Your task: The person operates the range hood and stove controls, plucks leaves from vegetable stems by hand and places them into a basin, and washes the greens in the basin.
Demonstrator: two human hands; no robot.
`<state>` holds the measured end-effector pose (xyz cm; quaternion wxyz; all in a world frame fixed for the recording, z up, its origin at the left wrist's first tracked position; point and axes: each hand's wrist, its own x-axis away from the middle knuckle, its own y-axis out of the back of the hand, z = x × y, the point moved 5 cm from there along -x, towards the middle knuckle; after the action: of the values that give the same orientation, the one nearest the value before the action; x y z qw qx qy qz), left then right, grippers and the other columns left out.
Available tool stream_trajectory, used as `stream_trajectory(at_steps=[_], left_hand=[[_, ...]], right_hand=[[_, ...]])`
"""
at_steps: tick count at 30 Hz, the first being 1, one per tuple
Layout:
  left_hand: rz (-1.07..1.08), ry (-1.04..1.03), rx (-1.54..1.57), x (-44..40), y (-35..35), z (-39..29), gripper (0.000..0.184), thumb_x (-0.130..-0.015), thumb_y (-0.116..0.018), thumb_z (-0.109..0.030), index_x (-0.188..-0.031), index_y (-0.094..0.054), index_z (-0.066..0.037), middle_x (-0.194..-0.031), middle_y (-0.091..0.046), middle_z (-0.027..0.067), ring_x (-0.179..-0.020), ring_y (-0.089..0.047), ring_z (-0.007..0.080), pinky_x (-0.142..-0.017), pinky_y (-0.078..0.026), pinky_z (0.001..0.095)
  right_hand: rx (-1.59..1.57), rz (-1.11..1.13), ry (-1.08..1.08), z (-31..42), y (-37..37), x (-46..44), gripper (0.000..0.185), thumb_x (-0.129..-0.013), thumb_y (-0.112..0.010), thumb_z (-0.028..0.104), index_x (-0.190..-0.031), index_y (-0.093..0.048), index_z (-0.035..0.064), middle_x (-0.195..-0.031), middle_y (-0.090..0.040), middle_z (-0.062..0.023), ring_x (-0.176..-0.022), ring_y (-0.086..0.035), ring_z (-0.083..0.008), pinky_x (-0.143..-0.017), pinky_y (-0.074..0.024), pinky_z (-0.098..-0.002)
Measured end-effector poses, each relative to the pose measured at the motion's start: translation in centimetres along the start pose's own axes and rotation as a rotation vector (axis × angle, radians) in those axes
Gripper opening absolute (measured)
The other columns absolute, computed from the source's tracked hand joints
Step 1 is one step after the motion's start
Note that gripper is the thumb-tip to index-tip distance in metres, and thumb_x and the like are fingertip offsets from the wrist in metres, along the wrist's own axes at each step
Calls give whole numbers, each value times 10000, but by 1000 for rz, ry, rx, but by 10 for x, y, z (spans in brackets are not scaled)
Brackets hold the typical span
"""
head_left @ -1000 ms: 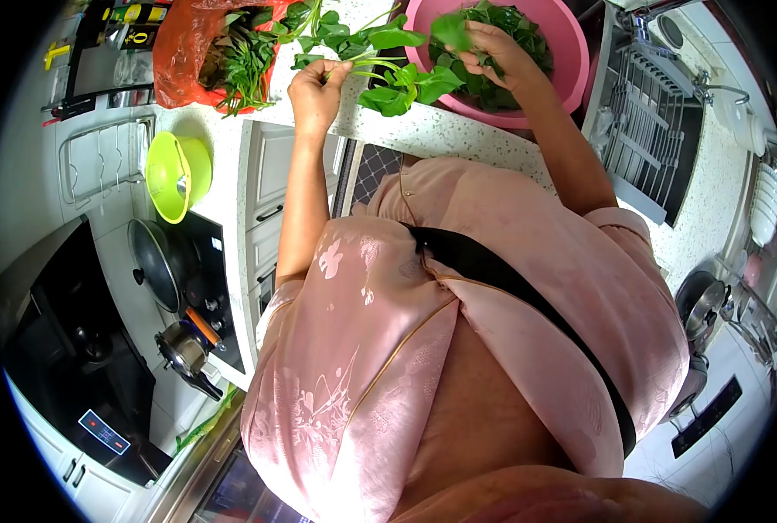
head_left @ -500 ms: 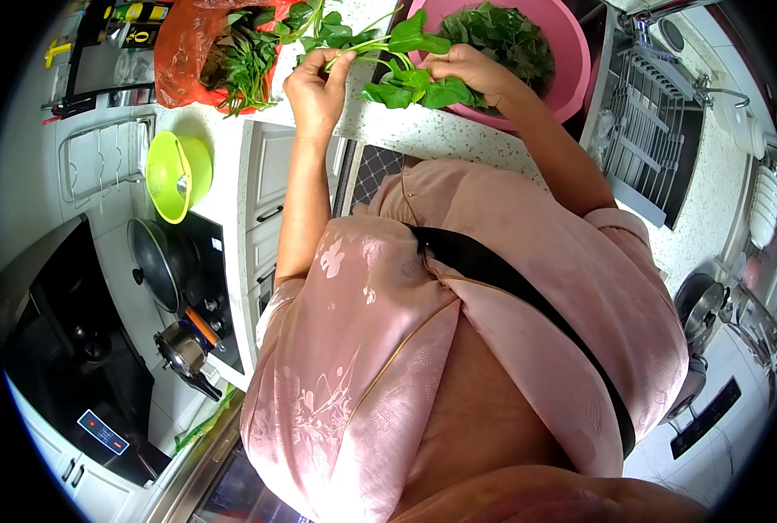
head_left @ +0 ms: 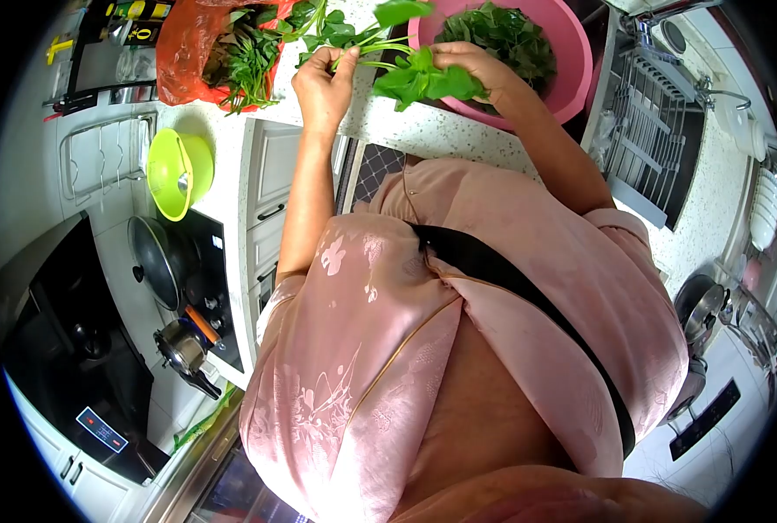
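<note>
My left hand pinches the stems of a green leafy sprig over the speckled counter. At the other end of the sprig, my right hand is closed on its leaves, beside the near left rim of a pink basin. Loose green leaves lie inside the basin. More leafy stems rest on the counter beyond my left hand. To the left, an open red plastic bag holds greens.
A lime-green bin stands left of the counter edge. Farther down are a dark pan and a pressure cooker at the stove. A metal dish rack sits at the sink on the right.
My right hand came from over the basin to the sprig in my left hand and closed on its leaves. The leaf it held earlier is no longer in it.
</note>
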<state>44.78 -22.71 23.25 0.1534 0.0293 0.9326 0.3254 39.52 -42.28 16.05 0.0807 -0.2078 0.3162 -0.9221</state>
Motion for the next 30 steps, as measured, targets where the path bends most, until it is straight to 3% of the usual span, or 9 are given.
stream_trajectory(at_steps=[1,3,10,12,20,23,25,28,30], left_hand=[[-1,-1,-1,-1,-1,7,211,-796,-682,-200,-743,-627,-3,-548,-506,-31,-483,-364,23,-432,-288,196],[61,111,143,-1,-4,20,229,-807,-670,-217,-714,-614,-16,-545,-504,-31,-471,-370,25,-425,-290,197],[116,276,329,7,-14,27,231,-807,-665,-202,-676,-611,-19,-530,-500,-34,-468,-367,30,-428,-278,200],[137,219,365,8,-17,24,238,-829,-643,-238,-721,-599,-31,-534,-498,-21,-413,-371,29,-383,-278,187],[115,203,407,18,-25,24,208,-835,-641,-218,-738,-607,-37,-541,-497,-34,-425,-366,20,-392,-273,178],[99,253,410,21,-26,24,192,-821,-652,-172,-714,-614,-17,-550,-494,-49,-482,-379,22,-443,-302,186],[90,232,414,24,-27,24,193,-825,-646,-164,-710,-609,-15,-572,-507,-51,-506,-385,20,-460,-309,186],[119,247,452,26,-31,28,198,-823,-645,-150,-686,-585,-20,-605,-511,-52,-561,-399,29,-513,-331,189],[119,202,395,25,-37,35,232,-840,-632,-201,-665,-570,-62,-560,-500,-35,-463,-378,26,-432,-292,190]], right_hand=[[0,1,1,-1,5,-2,145,-854,-524,91,-911,-594,-22,-697,-582,-16,-622,-559,-65,-546,-444,-193],[-86,306,41,4,2,-2,127,-850,-531,99,-894,-571,-13,-593,-501,11,-536,-486,-54,-479,-383,-195],[-42,289,23,0,-3,1,109,-872,-502,117,-875,-555,22,-547,-447,19,-472,-402,-54,-433,-315,-204],[-31,131,-62,-2,-8,7,118,-890,-485,142,-841,-548,55,-548,-451,23,-461,-398,-53,-423,-305,-205],[-369,322,-71,-11,-14,2,101,-900,-486,178,-874,-532,91,-543,-439,49,-497,-373,-47,-488,-284,-209],[-418,354,-79,-21,-12,0,115,-893,-492,180,-927,-546,84,-607,-487,49,-516,-408,-30,-491,-292,-201],[-550,311,-123,-27,-11,-2,153,-863,-557,229,-893,-535,81,-664,-506,28,-543,-494,-32,-453,-381,-163],[-452,184,-16,-39,7,-8,201,-848,-573,228,-968,-547,69,-761,-552,10,-607,-547,-34,-491,-439,-140],[-441,-16,4,-34,1,-2,191,-837,-557,202,-961,-575,58,-839,-597,-54,-643,-581,-122,-622,-514,-248]])
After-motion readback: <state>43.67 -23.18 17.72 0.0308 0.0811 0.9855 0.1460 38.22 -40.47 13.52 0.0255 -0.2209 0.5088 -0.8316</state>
